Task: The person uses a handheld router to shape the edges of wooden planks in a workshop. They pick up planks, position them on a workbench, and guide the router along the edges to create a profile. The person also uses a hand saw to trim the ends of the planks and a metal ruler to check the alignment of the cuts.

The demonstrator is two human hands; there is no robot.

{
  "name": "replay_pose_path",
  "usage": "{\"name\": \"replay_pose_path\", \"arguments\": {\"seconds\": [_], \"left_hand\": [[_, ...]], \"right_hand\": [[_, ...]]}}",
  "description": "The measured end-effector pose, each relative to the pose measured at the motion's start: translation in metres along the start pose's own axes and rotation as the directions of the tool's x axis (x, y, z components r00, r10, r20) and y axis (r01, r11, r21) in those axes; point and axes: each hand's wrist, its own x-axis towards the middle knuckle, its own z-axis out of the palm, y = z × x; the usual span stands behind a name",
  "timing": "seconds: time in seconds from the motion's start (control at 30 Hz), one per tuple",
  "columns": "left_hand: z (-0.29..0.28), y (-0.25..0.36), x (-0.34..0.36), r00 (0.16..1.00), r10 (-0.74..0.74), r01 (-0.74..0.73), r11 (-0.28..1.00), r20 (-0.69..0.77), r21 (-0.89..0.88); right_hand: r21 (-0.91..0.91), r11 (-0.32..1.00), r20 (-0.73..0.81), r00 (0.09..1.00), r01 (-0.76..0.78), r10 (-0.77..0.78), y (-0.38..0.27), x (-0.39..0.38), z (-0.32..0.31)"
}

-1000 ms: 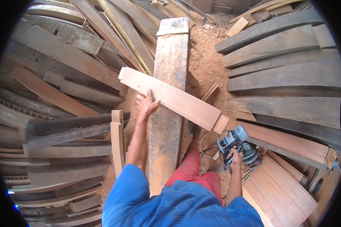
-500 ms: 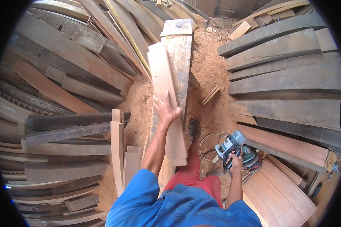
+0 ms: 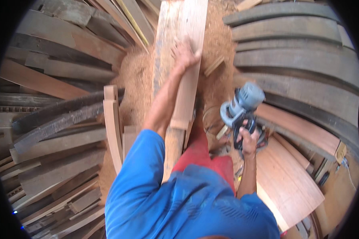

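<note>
A pale reddish board (image 3: pixel 187 95) lies lengthwise on a long, worn timber beam (image 3: pixel 162 28). My left hand (image 3: pixel 185 55), slightly blurred, rests on the board with its fingers spread. My right hand (image 3: pixel 248 141) grips the black handle of a blue-grey handheld router (image 3: pixel 247 96), held out to the right of the board. Some dark tool parts behind the router are partly hidden.
Weathered planks are piled along the left (image 3: pixel 64 67) and right (image 3: pixel 287 57). Upright pale offcuts (image 3: pixel 111 131) stand left of the beam. Sawdust (image 3: pixel 133 79) covers the floor. Wide reddish panels (image 3: pixel 287 187) lean at lower right. Short sticks (image 3: pixel 214 65) lie beside the beam.
My left hand has swung the board from crosswise to lengthwise on the beam and moved farther forward. My right hand has raised the router toward the top of the view. The view has shifted.
</note>
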Motion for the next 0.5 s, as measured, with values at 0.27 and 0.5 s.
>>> {"name": "replay_pose_path", "arguments": {"seconds": [0.27, 0.5], "left_hand": [[0.023, -0.129, -0.2, 0.972, -0.17, 0.173, 0.985, -0.164, 0.008], [0.067, -0.135, -0.21, 0.972, -0.096, 0.078, 0.993, -0.216, -0.091]], "right_hand": [[0.14, 0.969, 0.119, 0.968, 0.204, -0.221, -0.022, -0.039, 0.029], [0.165, 0.936, 0.148, 0.931, 0.31, -0.334, 0.031, -0.09, 0.041]]}}
